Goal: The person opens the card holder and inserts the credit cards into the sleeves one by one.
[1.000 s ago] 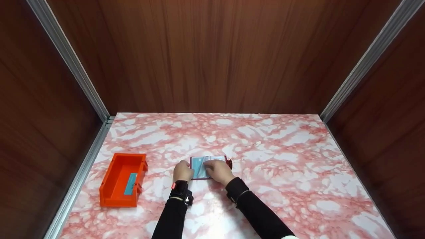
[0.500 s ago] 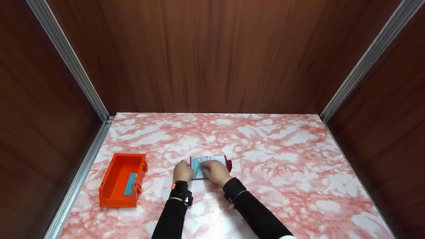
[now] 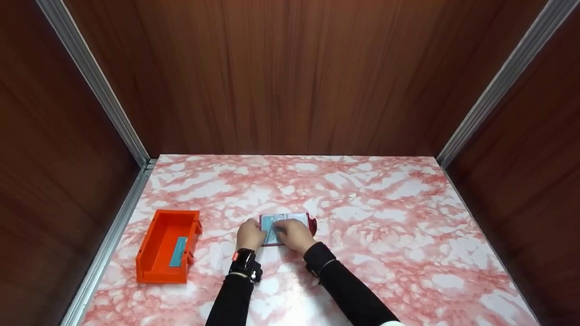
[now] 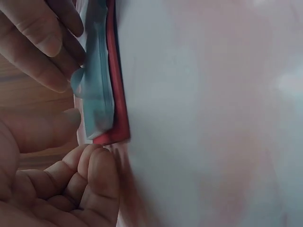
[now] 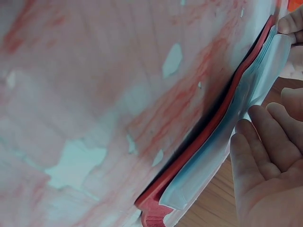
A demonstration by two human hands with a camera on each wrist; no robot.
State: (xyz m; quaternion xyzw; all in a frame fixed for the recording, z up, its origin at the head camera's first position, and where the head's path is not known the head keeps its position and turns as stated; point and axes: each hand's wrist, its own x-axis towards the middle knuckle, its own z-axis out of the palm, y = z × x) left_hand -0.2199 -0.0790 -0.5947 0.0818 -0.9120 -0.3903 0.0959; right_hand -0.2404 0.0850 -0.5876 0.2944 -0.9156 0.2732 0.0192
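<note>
A red card holder (image 3: 312, 225) with clear plastic sleeves lies open on the table in the head view, a teal card or insert (image 3: 267, 225) showing at its left. My left hand (image 3: 249, 234) holds the holder's left end; in the left wrist view its thumb (image 4: 52, 128) is over the sleeves and its curled fingers (image 4: 97, 165) are at the red corner. My right hand (image 3: 295, 234) pinches a sleeve (image 5: 258, 87) near the middle, which bends up in a diagonal fold. Part of the holder is hidden under the right hand.
An orange open-front bin (image 3: 152, 267) stands at the left of the pink-and-white marbled table (image 3: 385, 217), with a teal card-like piece (image 3: 178, 252) in it. Brown wood-look panels (image 3: 290, 77) and metal frame rails (image 3: 104, 90) enclose the table on the back and sides.
My right hand has shifted slightly left over the sleeves, then stayed there, and more of the holder's red right end shows. The left hand keeps its hold on the left end.
</note>
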